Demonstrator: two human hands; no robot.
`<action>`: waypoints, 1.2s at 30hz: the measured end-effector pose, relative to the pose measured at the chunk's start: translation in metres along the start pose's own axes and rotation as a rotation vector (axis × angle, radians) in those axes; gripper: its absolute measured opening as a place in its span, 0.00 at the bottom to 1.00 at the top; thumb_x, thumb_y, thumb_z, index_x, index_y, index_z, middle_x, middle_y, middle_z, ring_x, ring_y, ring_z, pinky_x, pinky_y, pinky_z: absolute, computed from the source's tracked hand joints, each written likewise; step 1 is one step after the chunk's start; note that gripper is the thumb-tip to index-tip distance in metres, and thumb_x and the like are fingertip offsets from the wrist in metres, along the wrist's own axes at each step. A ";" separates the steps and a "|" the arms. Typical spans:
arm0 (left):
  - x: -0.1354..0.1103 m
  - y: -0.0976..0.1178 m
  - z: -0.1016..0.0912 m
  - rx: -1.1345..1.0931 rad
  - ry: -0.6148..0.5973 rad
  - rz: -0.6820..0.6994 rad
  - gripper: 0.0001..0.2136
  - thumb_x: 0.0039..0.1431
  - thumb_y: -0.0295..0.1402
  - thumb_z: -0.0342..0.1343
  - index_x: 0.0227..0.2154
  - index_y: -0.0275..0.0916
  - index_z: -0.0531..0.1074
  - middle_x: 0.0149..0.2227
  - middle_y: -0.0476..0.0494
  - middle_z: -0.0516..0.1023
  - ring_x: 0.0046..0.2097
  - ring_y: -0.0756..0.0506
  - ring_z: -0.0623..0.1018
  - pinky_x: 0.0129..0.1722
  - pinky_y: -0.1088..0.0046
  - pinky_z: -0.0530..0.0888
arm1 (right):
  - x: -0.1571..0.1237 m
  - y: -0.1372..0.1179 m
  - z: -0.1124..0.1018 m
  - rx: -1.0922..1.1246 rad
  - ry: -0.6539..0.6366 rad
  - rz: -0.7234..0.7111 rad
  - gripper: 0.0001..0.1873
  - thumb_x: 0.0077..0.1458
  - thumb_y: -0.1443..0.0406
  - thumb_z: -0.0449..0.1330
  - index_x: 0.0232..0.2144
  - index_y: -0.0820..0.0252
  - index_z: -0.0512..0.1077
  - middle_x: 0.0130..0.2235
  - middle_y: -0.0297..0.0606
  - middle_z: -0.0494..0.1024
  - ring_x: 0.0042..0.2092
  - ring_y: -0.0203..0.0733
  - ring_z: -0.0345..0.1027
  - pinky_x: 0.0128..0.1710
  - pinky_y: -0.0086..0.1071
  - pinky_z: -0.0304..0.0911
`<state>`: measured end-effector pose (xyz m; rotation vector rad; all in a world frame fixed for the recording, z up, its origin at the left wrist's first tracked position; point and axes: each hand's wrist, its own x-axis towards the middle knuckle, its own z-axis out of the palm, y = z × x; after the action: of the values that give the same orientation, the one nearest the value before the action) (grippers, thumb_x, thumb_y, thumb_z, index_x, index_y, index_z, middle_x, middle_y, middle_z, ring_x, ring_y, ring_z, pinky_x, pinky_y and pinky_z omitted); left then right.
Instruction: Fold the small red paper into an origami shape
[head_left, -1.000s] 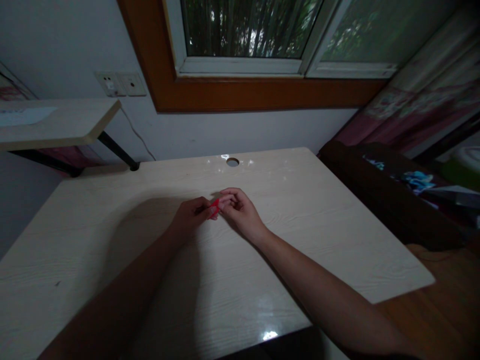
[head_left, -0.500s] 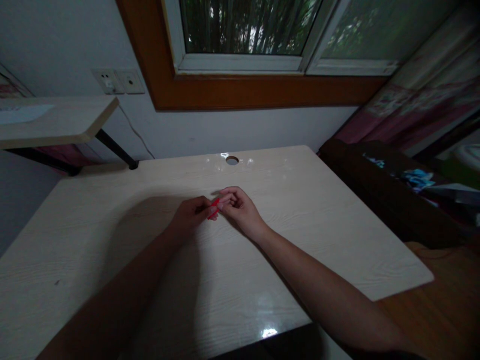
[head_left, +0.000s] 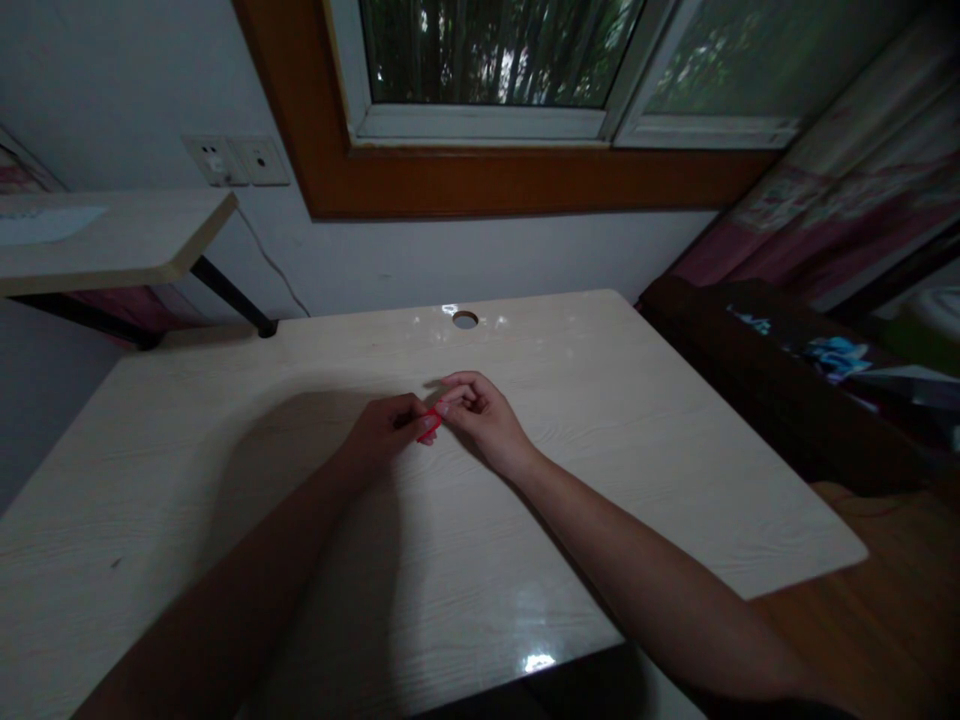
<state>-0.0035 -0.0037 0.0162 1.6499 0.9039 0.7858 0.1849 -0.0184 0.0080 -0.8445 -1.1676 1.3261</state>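
A window with green plants behind it fills the top middle of the frame, and a brown wood border goes along under it. A pink and pale curtain hangs at the upper right. At the upper left I see two wall sockets, a thin white cord, and a small shelf with a white sheet on it, held up by black legs. My big pale table takes up most of the picture, and it has a round hole near its far edge. In the middle of the frame, just below that hole, is a little red thing. My left hand pinches it from the left side with thumb and fingers. My right hand pinches it from the other side, with some of its fingers curled loosely above. My hands are close together, with the red thing between them. My fingers hide much of it, so I can't tell its full shape. Off to the right, past the table, something crumpled and blue lies on a dark brown surface, and brown floor shows at the lower right.
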 end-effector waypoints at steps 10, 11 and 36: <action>0.000 0.006 0.002 0.022 0.003 0.000 0.13 0.59 0.42 0.59 0.27 0.37 0.73 0.26 0.46 0.80 0.30 0.48 0.79 0.34 0.73 0.74 | -0.004 -0.001 0.001 -0.112 0.062 -0.051 0.17 0.51 0.59 0.70 0.40 0.53 0.70 0.32 0.32 0.78 0.34 0.38 0.72 0.38 0.36 0.66; 0.000 0.006 0.002 0.032 0.004 0.003 0.13 0.59 0.42 0.59 0.28 0.37 0.74 0.27 0.47 0.80 0.30 0.48 0.78 0.34 0.73 0.74 | -0.004 -0.001 0.001 -0.118 0.067 -0.054 0.16 0.52 0.59 0.69 0.40 0.53 0.70 0.32 0.32 0.78 0.34 0.38 0.72 0.38 0.36 0.66; 0.002 0.000 -0.001 -0.021 0.019 -0.002 0.14 0.59 0.41 0.60 0.26 0.35 0.75 0.26 0.46 0.80 0.30 0.49 0.77 0.36 0.73 0.72 | 0.001 0.002 -0.002 -0.073 -0.016 0.007 0.18 0.48 0.57 0.72 0.40 0.55 0.73 0.34 0.34 0.79 0.35 0.37 0.72 0.38 0.33 0.67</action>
<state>-0.0035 -0.0013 0.0165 1.6259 0.9078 0.8087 0.1859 -0.0173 0.0054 -0.8921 -1.2330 1.3047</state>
